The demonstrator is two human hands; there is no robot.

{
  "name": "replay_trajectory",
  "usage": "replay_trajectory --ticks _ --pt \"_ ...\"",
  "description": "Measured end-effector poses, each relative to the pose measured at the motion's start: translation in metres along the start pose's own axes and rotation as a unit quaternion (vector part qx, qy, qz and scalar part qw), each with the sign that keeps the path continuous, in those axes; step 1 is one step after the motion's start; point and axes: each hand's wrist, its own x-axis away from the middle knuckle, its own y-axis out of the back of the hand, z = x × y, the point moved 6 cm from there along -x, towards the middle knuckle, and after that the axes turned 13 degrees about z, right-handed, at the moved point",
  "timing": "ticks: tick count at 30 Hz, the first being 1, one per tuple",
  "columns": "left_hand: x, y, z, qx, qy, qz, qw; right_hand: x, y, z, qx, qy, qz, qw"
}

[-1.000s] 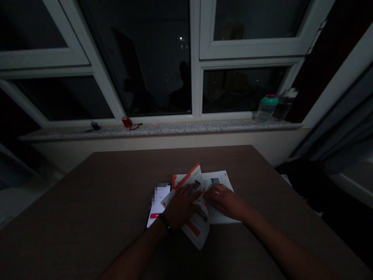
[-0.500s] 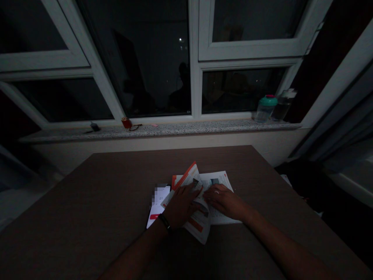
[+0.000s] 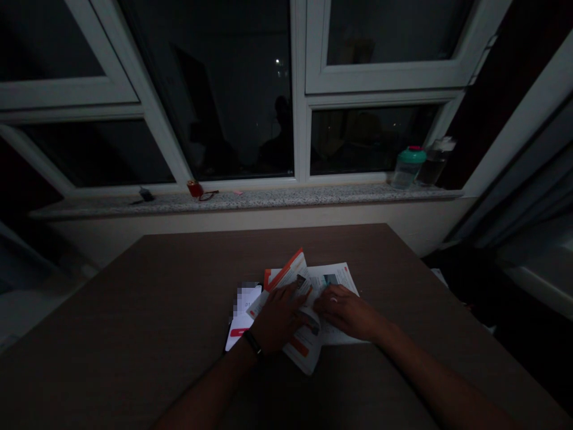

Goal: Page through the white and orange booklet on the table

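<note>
Teal-lidded clear plastic bottle (image 3: 407,167), contents indistinct, stands beyond the orange-edged white paper booklet (image 3: 319,279); left hand (image 3: 280,319) and right hand (image 3: 347,310) cover it, grip unclear

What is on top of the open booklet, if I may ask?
The left hand and right hand rest on the booklet; whatever lies beneath them is covered and cannot be seen.

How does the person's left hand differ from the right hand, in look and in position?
The left hand has a dark wristband on its wrist; the right hand's wrist is bare. The right hand wears a ring; on the left hand I cannot make one out. The left hand is nearer the lit smartphone than the right hand. Both touch the open booklet.
</note>
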Motion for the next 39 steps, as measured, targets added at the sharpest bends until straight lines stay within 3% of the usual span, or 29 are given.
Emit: replay_trajectory --ticks 8,14,39 --pt "-0.002 -0.007 0.007 -0.03 0.016 -0.011 0.999 -0.003 0.001 -0.004 0.013 -0.028 -0.002 1.0" --pt "-0.004 -0.009 0.004 -0.023 0.023 0.015 0.999 -0.003 -0.002 -0.009 0.005 -0.044 -0.008 0.999" --pt "-0.002 -0.012 0.004 -0.012 0.019 0.012 1.0 0.006 0.002 -0.003 -0.058 -0.003 0.009 0.998"
